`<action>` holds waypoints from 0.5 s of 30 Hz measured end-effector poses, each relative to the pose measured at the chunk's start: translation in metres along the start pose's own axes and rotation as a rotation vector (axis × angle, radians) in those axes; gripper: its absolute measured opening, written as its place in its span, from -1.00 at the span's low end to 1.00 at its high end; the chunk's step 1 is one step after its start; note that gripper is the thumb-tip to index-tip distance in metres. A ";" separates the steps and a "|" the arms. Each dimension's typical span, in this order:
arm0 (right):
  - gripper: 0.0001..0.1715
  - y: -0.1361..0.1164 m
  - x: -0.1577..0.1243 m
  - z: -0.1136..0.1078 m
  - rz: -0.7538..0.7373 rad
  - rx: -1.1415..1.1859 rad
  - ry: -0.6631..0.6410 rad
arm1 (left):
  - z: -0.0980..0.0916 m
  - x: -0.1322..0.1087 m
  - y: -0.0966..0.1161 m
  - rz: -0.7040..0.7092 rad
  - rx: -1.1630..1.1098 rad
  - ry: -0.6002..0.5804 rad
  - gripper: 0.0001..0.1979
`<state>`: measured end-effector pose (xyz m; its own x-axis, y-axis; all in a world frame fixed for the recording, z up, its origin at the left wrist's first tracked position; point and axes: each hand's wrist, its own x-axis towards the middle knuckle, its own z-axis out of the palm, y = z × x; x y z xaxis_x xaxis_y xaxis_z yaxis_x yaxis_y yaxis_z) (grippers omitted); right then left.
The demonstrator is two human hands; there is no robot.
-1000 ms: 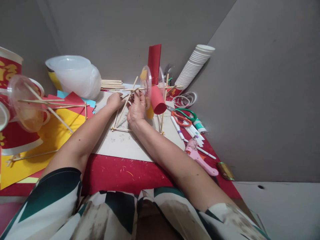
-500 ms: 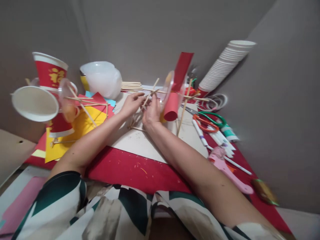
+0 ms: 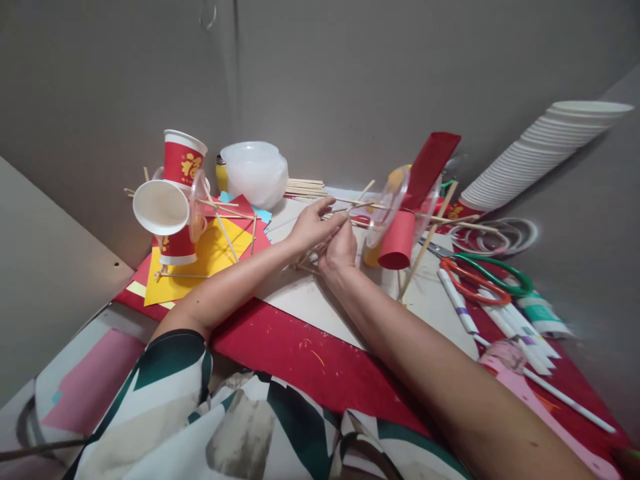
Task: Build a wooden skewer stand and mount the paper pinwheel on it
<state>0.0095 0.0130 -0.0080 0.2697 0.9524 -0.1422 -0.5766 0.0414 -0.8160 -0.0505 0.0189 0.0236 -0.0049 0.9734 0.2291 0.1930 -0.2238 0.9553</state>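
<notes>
My left hand (image 3: 316,225) reaches over the near end of a wooden-stick frame. Its thumb and a finger are stretched out and apart, the thumb touching my right hand; nothing shows in its grip. My right hand (image 3: 341,250) is curled beside it, closed around the joint of the wooden sticks (image 3: 361,202), with its fingertips partly hidden. Thin sticks run from there through two clear plastic discs (image 3: 389,208). Between the discs are rolled red paper tubes (image 3: 397,239) and a yellow piece. Lower sticks (image 3: 424,250) prop this wheel up.
A similar stick stand with red paper cups (image 3: 183,160) stands at left on yellow paper (image 3: 200,267). Behind are white plastic bowls (image 3: 255,173) and a stick bundle (image 3: 305,187). At right lie scissors (image 3: 480,283), markers (image 3: 457,300), a pink glue gun (image 3: 545,403), a tape coil and a leaning cup stack (image 3: 535,160).
The view has turned left, so everything sits farther right in the picture. My left thumb now touches my right hand, where the two hands were slightly apart. The sticks remain between my hands.
</notes>
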 end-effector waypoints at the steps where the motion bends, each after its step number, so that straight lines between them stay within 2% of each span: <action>1: -0.71 0.000 0.000 0.000 0.008 -0.009 0.002 | 0.000 0.000 0.000 -0.009 0.008 -0.001 -0.47; 8: -0.66 0.003 0.003 0.001 -0.029 -0.037 -0.032 | 0.004 0.000 0.006 -0.025 0.039 -0.064 -0.36; 12: -0.67 0.010 0.016 -0.002 -0.108 -0.056 -0.076 | 0.005 0.003 0.010 0.012 0.087 -0.025 -0.27; 15: -0.69 0.014 0.028 -0.003 -0.166 -0.043 -0.156 | 0.005 0.000 0.014 0.080 0.228 0.036 -0.21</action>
<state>0.0116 0.0396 -0.0254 0.2337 0.9689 0.0820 -0.4997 0.1920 -0.8447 -0.0427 0.0164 0.0361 -0.0144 0.9498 0.3126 0.4111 -0.2793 0.8677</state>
